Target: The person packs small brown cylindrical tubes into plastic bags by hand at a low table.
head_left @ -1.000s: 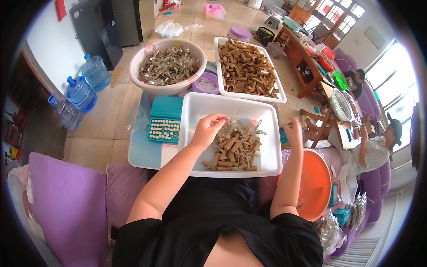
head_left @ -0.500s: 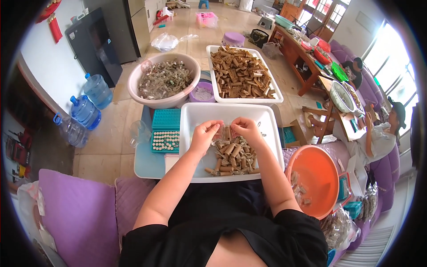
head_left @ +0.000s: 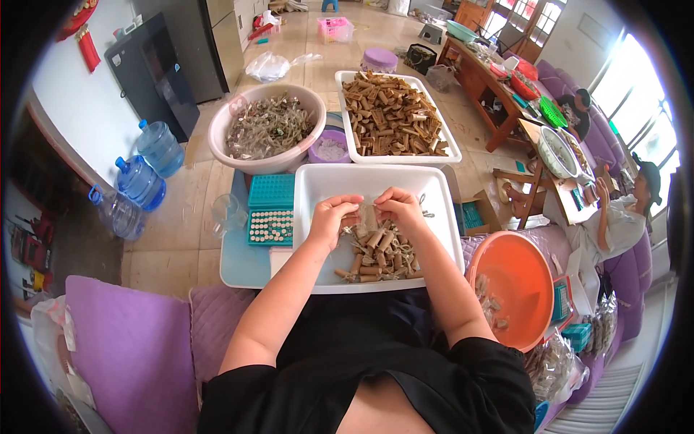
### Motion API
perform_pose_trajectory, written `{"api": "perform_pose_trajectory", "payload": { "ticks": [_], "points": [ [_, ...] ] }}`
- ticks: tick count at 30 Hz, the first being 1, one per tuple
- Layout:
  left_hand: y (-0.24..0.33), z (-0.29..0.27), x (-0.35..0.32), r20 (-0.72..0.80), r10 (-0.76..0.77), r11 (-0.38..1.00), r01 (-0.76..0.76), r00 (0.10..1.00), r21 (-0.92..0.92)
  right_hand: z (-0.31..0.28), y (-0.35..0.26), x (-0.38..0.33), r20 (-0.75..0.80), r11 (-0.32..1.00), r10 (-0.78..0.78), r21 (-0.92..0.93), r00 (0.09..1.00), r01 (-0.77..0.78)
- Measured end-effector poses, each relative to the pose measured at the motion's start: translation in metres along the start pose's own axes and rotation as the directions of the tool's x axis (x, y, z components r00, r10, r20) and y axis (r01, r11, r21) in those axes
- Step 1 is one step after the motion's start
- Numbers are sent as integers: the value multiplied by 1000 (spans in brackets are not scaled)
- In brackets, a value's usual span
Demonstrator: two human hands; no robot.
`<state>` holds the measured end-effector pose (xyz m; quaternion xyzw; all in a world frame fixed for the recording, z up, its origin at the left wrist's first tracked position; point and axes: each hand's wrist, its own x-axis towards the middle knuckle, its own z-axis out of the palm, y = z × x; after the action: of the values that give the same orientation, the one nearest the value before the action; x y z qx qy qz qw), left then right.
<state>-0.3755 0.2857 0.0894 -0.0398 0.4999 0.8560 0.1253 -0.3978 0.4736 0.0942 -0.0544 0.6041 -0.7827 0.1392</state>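
My left hand (head_left: 337,218) and my right hand (head_left: 399,210) meet over a white tray (head_left: 307,189). Thumb and fingers of each are pinched on a small clear plastic bag (head_left: 369,215) stretched between them. Whether anything is inside the bag is hard to make out. Below it lies a pile of short brown rolls (head_left: 377,249), several with pale strings or clear wrapping. To the left of the tray sits a teal rack (head_left: 270,227) with rows of round whitish pieces, and a second teal rack (head_left: 273,189) behind it.
Beyond the tray stand a pink basin (head_left: 217,134) of tangled clear-and-green packets and a white tray (head_left: 454,153) heaped with brown pieces. An orange basin (head_left: 517,289) is at my right. Water bottles (head_left: 141,184) line the left floor. A person (head_left: 627,210) sits at the right table.
My hands stay over the tray, fingers still pinching the bag with only slight shifts. The view has tilted a little; nothing else visibly moved.
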Motion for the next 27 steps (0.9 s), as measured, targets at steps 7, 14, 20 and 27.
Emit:
{"api": "perform_pose_trajectory", "payload": {
  "ticks": [7, 14, 20, 27],
  "points": [
    [-2, 3, -2, 302, 44, 971, 31, 952, -238, -2, 10, 0, 264, 941, -91, 338, 960, -4],
    [3, 8, -11, 414, 55, 998, -53, 909, -16, 2, 16, -2, 455, 884, -170, 462, 874, -69],
    [5, 9, -17, 492, 184, 981, -127, 851, -147, 3, -16, -17, 431, 844, -150, 524, 890, -112],
    [2, 22, -35, 553, 254, 929, -358, 794, 88, 6, -23, -66, 344, 950, 45, -304, 938, 65]
  ]
}}
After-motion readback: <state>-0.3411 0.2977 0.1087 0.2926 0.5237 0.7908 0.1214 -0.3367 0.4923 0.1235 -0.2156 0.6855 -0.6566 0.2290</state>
